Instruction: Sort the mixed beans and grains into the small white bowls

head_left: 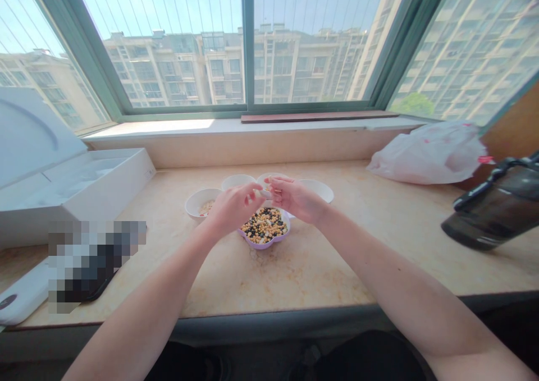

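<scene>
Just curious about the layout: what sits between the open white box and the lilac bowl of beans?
A small white bowl with a few pale beans, shown in the head view.

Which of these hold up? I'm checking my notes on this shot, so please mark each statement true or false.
1. A purple scalloped bowl holds mixed dark and yellow beans. True.
2. Both hands rest flat on the counter. False: the left hand and right hand are raised over the bowls, fingertips close together.
3. A white plastic bag lies on the right of the marble counter. True.
4. The far-left white bowl is empty. False: that white bowl holds some pale pieces.
5. The open white box stands right of the bowls. False: the open white box stands left of them.
</scene>
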`<state>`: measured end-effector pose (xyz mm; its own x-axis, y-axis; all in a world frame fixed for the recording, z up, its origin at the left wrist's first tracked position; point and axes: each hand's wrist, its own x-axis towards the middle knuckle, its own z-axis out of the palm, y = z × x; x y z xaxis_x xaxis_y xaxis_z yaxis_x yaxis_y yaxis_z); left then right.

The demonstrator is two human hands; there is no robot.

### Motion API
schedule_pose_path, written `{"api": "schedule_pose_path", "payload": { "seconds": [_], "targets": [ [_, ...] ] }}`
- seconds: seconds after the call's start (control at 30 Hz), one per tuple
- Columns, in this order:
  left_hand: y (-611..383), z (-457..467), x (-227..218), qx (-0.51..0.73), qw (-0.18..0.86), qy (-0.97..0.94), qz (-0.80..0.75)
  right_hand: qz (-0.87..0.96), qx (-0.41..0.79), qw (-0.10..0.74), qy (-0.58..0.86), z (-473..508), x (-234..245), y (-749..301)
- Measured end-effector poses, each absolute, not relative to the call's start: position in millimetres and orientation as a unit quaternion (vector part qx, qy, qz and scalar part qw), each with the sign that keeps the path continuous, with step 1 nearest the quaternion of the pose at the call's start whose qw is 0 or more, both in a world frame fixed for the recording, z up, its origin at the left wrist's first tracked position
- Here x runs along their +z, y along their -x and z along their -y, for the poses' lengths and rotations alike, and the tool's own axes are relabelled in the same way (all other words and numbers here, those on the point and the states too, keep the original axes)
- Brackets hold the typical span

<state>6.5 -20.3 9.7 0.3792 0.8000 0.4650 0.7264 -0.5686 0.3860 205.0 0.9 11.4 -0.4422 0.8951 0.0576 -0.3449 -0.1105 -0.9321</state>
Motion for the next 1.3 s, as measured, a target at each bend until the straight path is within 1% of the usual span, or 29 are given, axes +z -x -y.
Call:
{"api": "schedule_pose_path", "payload": {
  "seconds": [0.1, 0.17, 0.37, 0.57, 0.67, 0.77, 0.83, 0.9, 1.0, 1.1, 1.17, 1.3],
  "targets": [
    [-4.1, 16.8, 8.0, 0.378, 0.068, -0.811, -0.441, 0.528, 0.676, 0.424, 0.291, -0.9, 8.9, -202.8],
    [-2.1, 14.7, 7.0, 0.394, 0.069, -0.818, -0.413, 0.554, 0.664, 0.406, 0.294, -0.1, 7.1, -201.0],
    [-1.4, 15.6, 7.3, 0.392, 0.055, -0.846, -0.356, 0.585, 0.658, 0.374, 0.294, 1.9, 3.1, -199.3],
    [3.2, 13.0, 12.8, 0.400, 0.040, -0.826, -0.395, 0.594, 0.646, 0.369, 0.308, 0.8, 1.8, -199.6],
    [10.8, 9.2, 18.7, 0.389, 0.017, -0.793, -0.468, 0.639, 0.574, 0.365, 0.359, 0.2, -0.6, -199.9],
    [19.9, 6.1, 24.1, 0.333, 0.001, -0.762, -0.555, 0.746, 0.415, 0.322, 0.409, 0.6, -5.3, -200.5],
    [25.9, 4.4, 26.0, 0.276, -0.010, -0.737, -0.617, 0.810, 0.304, 0.287, 0.411, 1.6, -8.0, -200.6],
    [31.4, 2.5, 26.3, 0.209, -0.023, -0.705, -0.678, 0.853, 0.236, 0.252, 0.392, 3.1, -9.0, -200.2],
    [38.7, -1.2, 24.1, 0.107, -0.036, -0.671, -0.733, 0.889, 0.200, 0.202, 0.360, 5.8, -7.0, -199.6],
    [43.6, -5.1, 21.3, 0.046, -0.030, -0.655, -0.753, 0.911, 0.172, 0.145, 0.345, 8.3, -3.6, -199.6],
    [44.7, -6.6, 20.4, 0.032, -0.018, -0.649, -0.760, 0.917, 0.155, 0.118, 0.347, 9.6, -1.8, -199.9],
    [41.5, -4.7, 21.8, 0.060, -0.030, -0.655, -0.752, 0.911, 0.128, 0.103, 0.378, 11.5, 2.0, -201.4]
  ]
}}
